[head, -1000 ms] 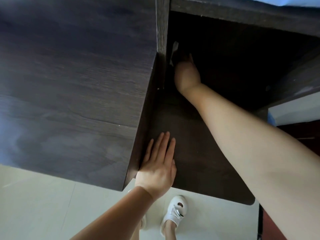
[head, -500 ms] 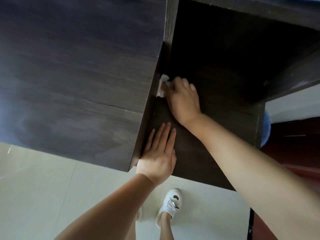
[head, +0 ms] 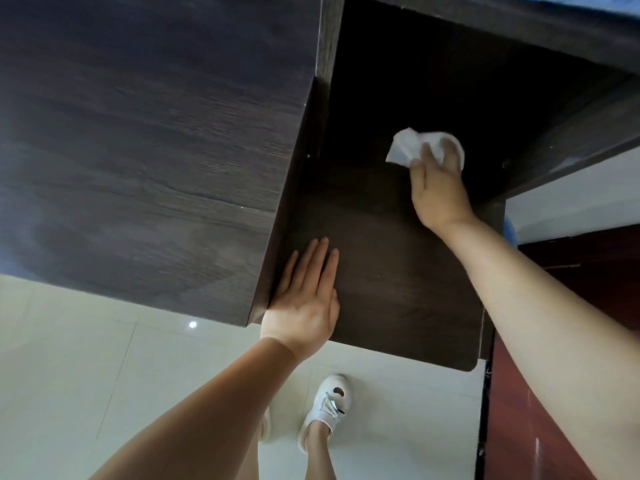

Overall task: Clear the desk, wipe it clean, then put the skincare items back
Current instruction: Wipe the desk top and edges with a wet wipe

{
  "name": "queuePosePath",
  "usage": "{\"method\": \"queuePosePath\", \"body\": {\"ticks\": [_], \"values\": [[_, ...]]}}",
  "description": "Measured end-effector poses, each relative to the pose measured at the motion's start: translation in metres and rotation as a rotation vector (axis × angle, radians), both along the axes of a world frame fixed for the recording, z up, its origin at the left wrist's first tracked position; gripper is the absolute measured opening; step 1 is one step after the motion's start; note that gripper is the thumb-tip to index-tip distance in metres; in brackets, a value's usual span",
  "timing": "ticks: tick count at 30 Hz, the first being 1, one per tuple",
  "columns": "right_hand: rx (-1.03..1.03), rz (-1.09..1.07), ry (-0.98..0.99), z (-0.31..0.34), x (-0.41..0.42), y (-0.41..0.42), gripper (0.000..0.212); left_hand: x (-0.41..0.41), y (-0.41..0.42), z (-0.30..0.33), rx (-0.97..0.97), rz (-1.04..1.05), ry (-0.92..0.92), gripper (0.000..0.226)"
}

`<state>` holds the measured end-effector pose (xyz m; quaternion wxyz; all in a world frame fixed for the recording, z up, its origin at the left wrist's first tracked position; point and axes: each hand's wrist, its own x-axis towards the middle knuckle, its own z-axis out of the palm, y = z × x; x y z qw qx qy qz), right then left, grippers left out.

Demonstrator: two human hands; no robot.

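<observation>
Dark wood grain pretty much fills the view here: the counter [head: 156, 133] is a big slab of near-black laminate, with its higher top taking up the whole left side and a lower, recessed shelf [head: 388, 271] stepping down on the right, running back into shadow under an overhanging panel. Below that is pale glossy floor tile [head: 86, 358] with a small light glare on it, and a strip of reddish-brown surface [head: 540, 393] along the right edge. Both bare forearms come up from the bottom. The left hand [head: 304, 299] is laid flat, palm down, fingers straight and together, resting on the shelf right against the vertical edge where the higher top drops down, not holding anything. The right hand [head: 438, 183] is reached further in toward the back right of the shelf, fingers curled over a crumpled white wipe [head: 408, 147] and pressing it down onto the dark surface; the wad sticks out to the left of and beyond the fingertips. A white shoe [head: 329, 407] is visible on the tile directly under the shelf's front edge, between the two arms. Can't make out any skincare stuff anywhere in view; the shelf and top show just bare wood.
</observation>
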<state>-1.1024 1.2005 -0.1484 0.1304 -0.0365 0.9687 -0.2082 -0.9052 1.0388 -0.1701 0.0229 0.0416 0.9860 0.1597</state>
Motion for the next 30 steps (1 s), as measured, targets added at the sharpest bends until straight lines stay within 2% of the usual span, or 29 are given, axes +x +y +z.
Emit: {"method": "queuePosePath", "body": {"ticks": [1,3,6,8,12,17,21,25,28,30], "values": [[0.064,-0.036,-0.036,0.000,-0.005,-0.007,0.051,0.000,0.000,0.000,-0.006,-0.002,0.004,0.051],[0.187,0.102,-0.033,-0.003,-0.007,-0.033,0.052,0.000,0.000,0.000,-0.018,-0.003,0.013,0.051],[0.082,0.393,0.015,-0.003,-0.017,-0.067,0.056,0.001,0.000,0.000,-0.029,-0.003,0.005,0.051],[0.049,0.446,0.011,0.003,-0.040,-0.065,0.057,0.001,0.000,-0.001,-0.041,-0.001,-0.007,0.051],[0.156,0.379,0.024,0.006,-0.066,-0.025,0.054,-0.001,0.000,-0.001,-0.061,-0.008,-0.021,0.052],[0.238,-0.116,0.017,-0.006,-0.043,0.025,0.059,-0.001,0.000,0.001,-0.051,-0.004,-0.008,0.052],[0.371,-0.328,-0.073,-0.011,-0.078,0.009,0.057,0.000,-0.001,0.002,-0.048,0.001,0.001,0.051],[0.358,-0.235,-0.227,0.007,-0.099,-0.005,0.049,0.001,-0.001,0.002,-0.033,-0.004,0.011,0.051],[0.340,-0.185,-0.106,0.018,-0.051,0.016,0.055,0.000,0.000,0.003,-0.041,-0.011,-0.005,0.051],[0.311,-0.026,-0.055,0.011,0.006,0.035,0.062,0.001,0.000,0.004,-0.045,-0.008,-0.020,0.052]]}}
